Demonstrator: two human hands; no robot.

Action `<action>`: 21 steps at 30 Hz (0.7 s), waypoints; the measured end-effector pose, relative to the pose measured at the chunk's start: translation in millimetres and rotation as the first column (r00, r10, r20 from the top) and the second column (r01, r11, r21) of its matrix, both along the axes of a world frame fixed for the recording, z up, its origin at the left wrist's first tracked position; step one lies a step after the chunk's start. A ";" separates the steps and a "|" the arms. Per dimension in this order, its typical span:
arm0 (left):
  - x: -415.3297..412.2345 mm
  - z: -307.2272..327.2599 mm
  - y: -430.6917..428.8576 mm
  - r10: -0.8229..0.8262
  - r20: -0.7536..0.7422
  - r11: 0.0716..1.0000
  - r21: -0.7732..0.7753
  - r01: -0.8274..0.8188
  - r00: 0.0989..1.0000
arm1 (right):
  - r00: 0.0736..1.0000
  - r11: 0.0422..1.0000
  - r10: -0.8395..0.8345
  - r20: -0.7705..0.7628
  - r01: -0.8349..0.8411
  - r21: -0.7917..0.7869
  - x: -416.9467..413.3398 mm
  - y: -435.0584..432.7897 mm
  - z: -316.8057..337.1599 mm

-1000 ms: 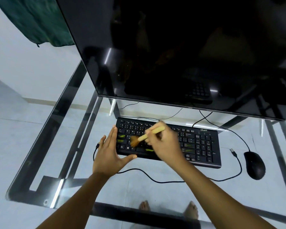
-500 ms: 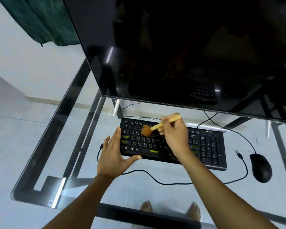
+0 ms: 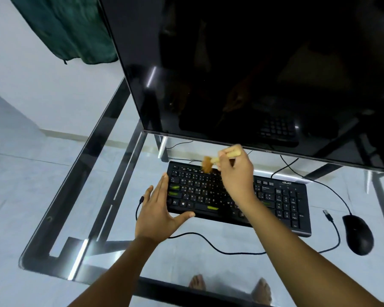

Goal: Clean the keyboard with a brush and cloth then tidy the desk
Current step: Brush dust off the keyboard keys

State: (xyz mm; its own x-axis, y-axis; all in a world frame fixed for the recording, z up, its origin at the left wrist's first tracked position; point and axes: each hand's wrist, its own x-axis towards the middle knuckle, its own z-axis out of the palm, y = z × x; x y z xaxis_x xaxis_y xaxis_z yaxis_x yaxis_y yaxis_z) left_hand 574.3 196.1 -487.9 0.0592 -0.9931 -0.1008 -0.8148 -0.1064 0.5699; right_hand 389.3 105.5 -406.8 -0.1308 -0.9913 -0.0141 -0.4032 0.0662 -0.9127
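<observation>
Glass tabletop (image 3: pixel 231 269), keyboard (image 3: pixel 282 200) brushing under way.
Right hand (image 3: pixel 237 176) pinches brush (image 3: pixel 217 159) over keyboard's far edge; flat left hand (image 3: pixel 157 216) braces its left end. Sweep lightly outward.

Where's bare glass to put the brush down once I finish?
Left: bare glass between the left hand and the desk edge. Front: the strip between the cable and the near edge. Crowded right of the keyboard: plug, cable loop, mouse. Tight under the monitor.
</observation>
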 end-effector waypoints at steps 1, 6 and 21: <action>0.3 -0.9 -0.5 0.007 -0.005 1.000 0.009 -0.007 1.000 | 0.998 1.000 -0.008 0.055 0.009 -0.012 5.3 -3.4 0.7; 0.1 0.2 0.9 0.006 -0.006 0.999 0.043 -0.006 1.000 | 0.953 0.960 0.281 -0.111 -0.281 0.017 44.3 -1.4 -4.9; 0.2 1.5 0.0 0.019 -0.041 0.999 0.037 -0.018 0.999 | 0.950 0.971 0.222 -0.218 -0.235 -0.034 21.1 9.1 -16.2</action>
